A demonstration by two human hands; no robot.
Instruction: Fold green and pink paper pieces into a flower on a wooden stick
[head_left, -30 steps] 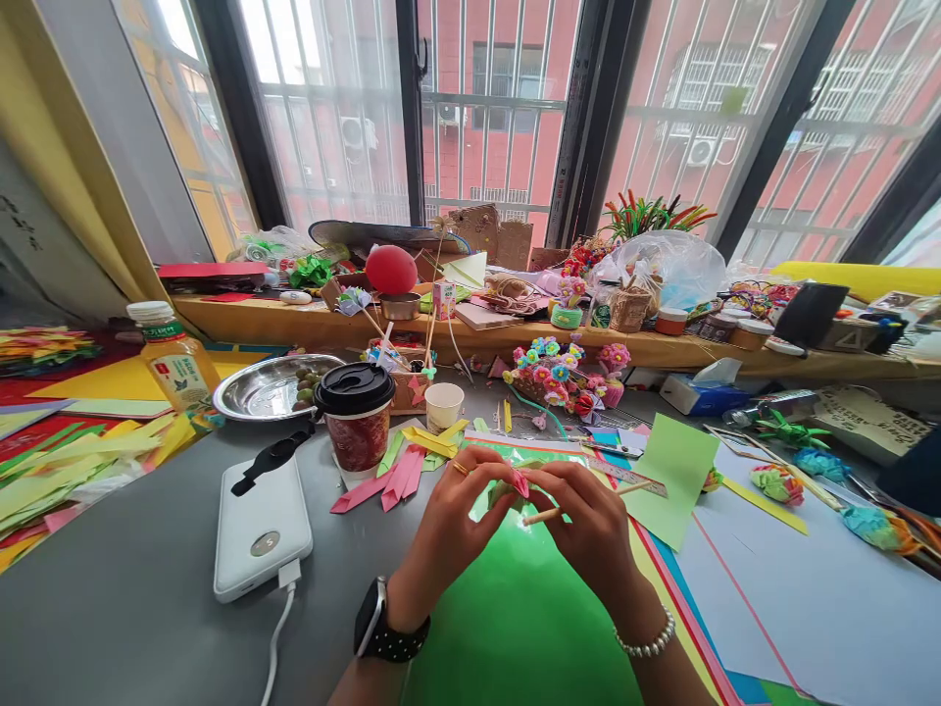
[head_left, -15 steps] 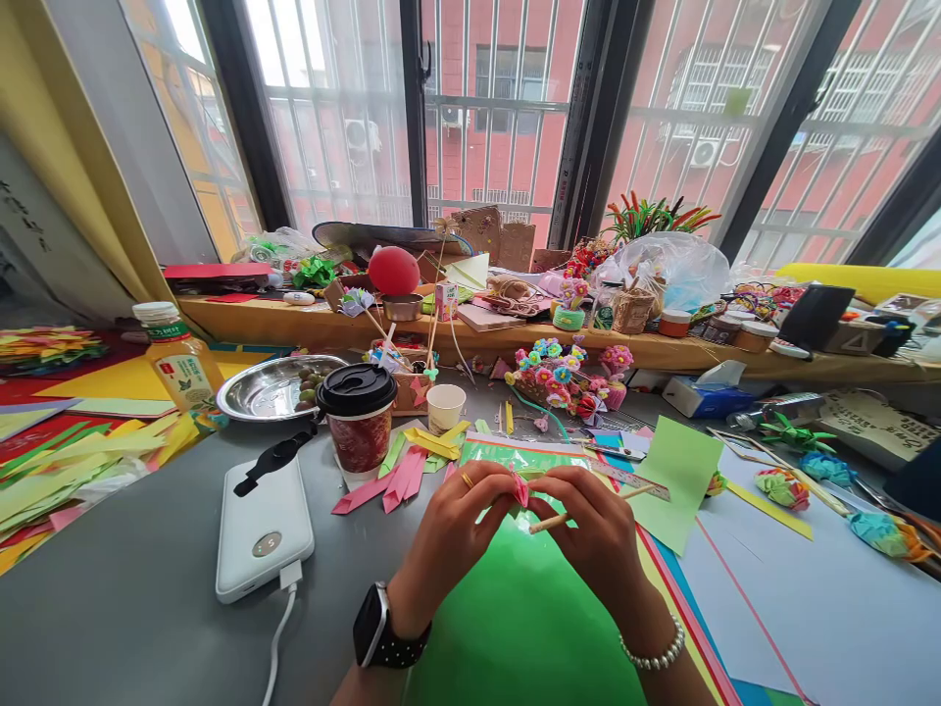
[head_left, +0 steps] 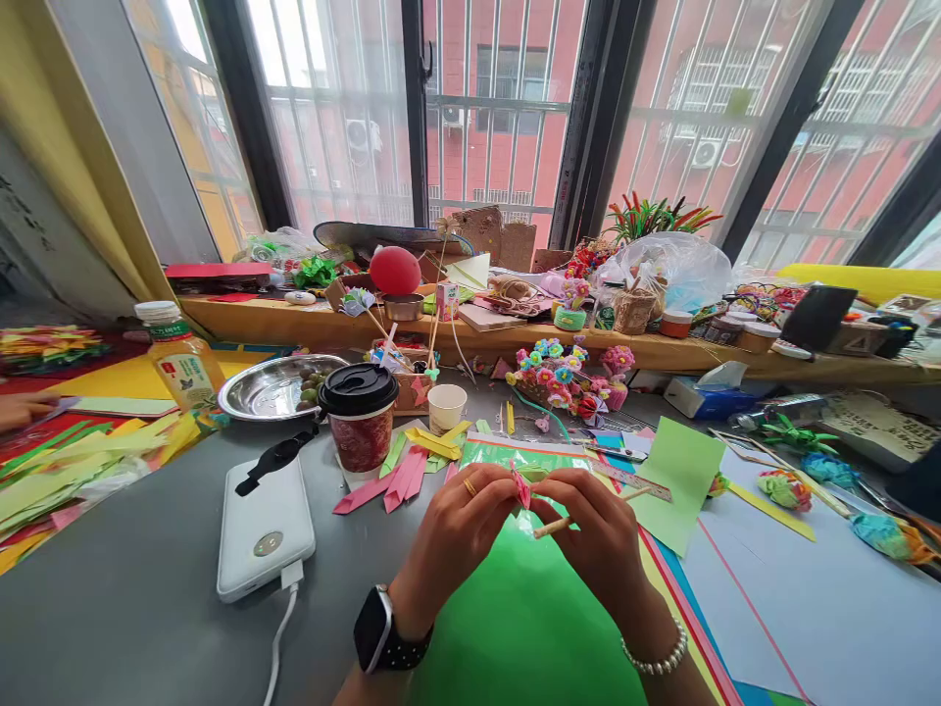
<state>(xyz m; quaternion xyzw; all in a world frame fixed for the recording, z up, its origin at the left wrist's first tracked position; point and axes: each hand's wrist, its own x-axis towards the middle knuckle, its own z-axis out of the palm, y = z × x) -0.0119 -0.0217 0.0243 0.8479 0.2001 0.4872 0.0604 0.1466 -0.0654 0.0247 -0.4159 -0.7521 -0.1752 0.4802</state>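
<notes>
Above a shiny green mat, my left hand pinches a small folded pink paper piece between thumb and fingertips. From the other side, the fingertips of my right hand meet the same paper. A thin wooden stick also lies across the fingers of my right hand, pointing up to the right. Just left of the hands, folded pink paper strips and yellow strips lie on the table. To the right is a light green paper sheet, with a ruler beside it.
A lidded coffee cup, a paper cup, a metal bowl and a juice bottle stand at left. A cabled white power bank lies nearer. Another person's hand shows at the left edge. Behind are craft flowers.
Another person's hand has come into view at the far left. My hands stay almost in place, with the pink paper slightly tilted between the fingertips.
</notes>
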